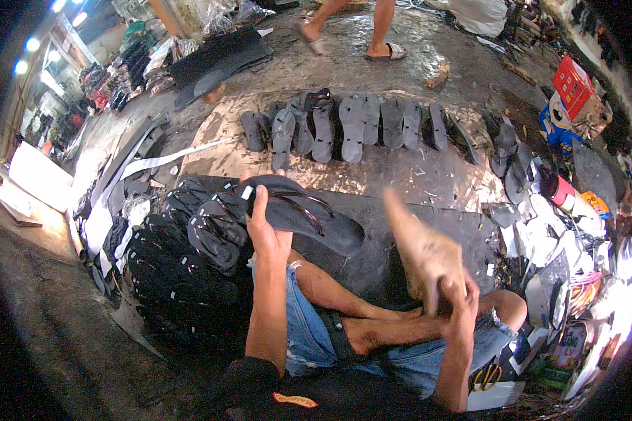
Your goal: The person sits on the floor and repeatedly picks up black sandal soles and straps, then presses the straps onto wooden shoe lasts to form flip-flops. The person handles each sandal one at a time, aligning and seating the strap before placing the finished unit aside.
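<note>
Black flip-flop (309,214): located in front of the body, left of centre, held by the left hand (268,235). The left thumb lies along the upper face near the white-labelled end; the fingers pass underneath, and fingertips show past the far edge. Grip is closed around that end only. The long axis runs left to right, with the free rounded end pointing right and slightly toward the body.

The right hand (460,302) is closed on the lower end of a tan tapered object (428,252), blurred, its kind unclear. The narrow tip points away from the body and leans left.

Governing relation: the free end of the flip-flop faces the tan object across an open gap; the two do not touch. The left hand is nearer to the flip-flop; the right hand sits lower, well apart from it, to its right.

Below the hands: crossed legs in torn denim (407,368). Left: a heap of strapped flip-flops (218,231). Right, low: yellow-handled scissors (487,379). Ahead: a row of grey soles (352,130). Beyond: a co-worker's sandalled foot (380,50).
</note>
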{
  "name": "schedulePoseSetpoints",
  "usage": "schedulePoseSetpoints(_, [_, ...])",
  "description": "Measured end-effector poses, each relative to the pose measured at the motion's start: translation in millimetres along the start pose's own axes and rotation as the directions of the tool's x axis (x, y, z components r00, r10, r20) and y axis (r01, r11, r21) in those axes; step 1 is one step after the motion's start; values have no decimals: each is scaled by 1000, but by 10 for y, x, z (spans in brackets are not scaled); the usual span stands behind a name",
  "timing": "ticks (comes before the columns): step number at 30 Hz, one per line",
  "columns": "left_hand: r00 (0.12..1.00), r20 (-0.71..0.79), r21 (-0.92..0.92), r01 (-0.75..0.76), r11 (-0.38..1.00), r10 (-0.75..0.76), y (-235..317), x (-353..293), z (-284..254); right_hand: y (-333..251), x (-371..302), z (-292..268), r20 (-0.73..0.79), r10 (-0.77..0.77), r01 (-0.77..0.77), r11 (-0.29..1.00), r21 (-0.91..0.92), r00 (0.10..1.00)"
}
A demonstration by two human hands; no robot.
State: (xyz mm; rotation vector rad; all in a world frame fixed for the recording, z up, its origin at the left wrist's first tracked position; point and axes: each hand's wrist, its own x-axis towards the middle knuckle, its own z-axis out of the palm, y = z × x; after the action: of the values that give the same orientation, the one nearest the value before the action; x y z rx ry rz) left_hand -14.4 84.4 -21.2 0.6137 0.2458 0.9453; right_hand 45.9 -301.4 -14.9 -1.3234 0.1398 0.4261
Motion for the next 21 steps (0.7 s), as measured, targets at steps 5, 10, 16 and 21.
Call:
schedulePoseSetpoints(5, [977,111,76,-193,978,184,19,-162,227,-212,-434,452,234,150,-136,988,-72,961])
schedulePoseSetpoints(10, [955,100,53,275,960,-279,-149,-598,473,-156,-431,562,464,-269,434,851,-295,844])
schedulePoseSetpoints(16, [938,106,-15,333,943,-330,-159,-610,557,-109,-491,555,498,-424,614,722,-319,756])
schedulePoseSetpoints(21, [898,218,61,378,924,-382,-485,-799,626,212,-324,690,407,-509,627,740,-243,758])
